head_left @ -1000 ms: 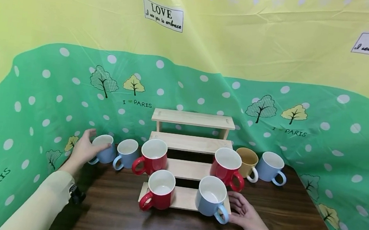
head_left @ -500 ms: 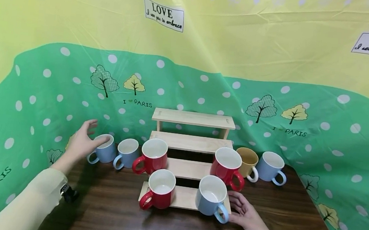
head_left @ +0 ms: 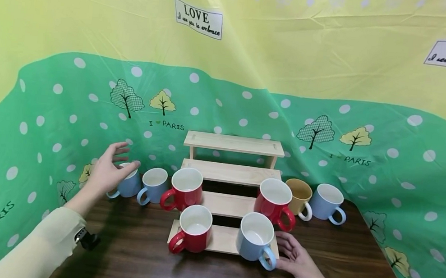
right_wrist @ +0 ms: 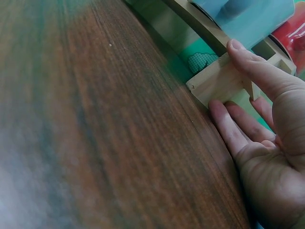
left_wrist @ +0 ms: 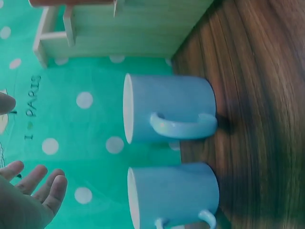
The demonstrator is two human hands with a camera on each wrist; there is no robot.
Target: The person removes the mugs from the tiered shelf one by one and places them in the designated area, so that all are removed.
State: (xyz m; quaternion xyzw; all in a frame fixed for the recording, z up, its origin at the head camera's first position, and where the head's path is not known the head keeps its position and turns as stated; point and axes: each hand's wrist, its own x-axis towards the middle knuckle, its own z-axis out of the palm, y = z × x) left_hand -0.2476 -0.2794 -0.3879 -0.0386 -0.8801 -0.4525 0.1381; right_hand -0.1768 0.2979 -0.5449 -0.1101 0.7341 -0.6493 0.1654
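While the head view shows the left hand (head_left: 110,170) spread over the outer mug (head_left: 131,186), holding nothing, the sound approach is probably to lower the palm squarely, close round the body rather than the rim, and avoid nudging the inner mug (head_left: 155,186) just beside it. Against half a second ago, that hand sits further inward and hides more of the outer mug; the mugs themselves look unmoved.

From the left wrist, its fingers (left_wrist: 56,193) show above the rims with backdrop between, so a little more descent seems needed.

From the right wrist, the right hand (right_wrist: 276,160) pinches the end of the shelf (right_wrist: 209,83), low by the counter (right_wrist: 128,124). Light, even pressure should spare the front mug (right_wrist: 255,21), just above its thumb, any jolt.
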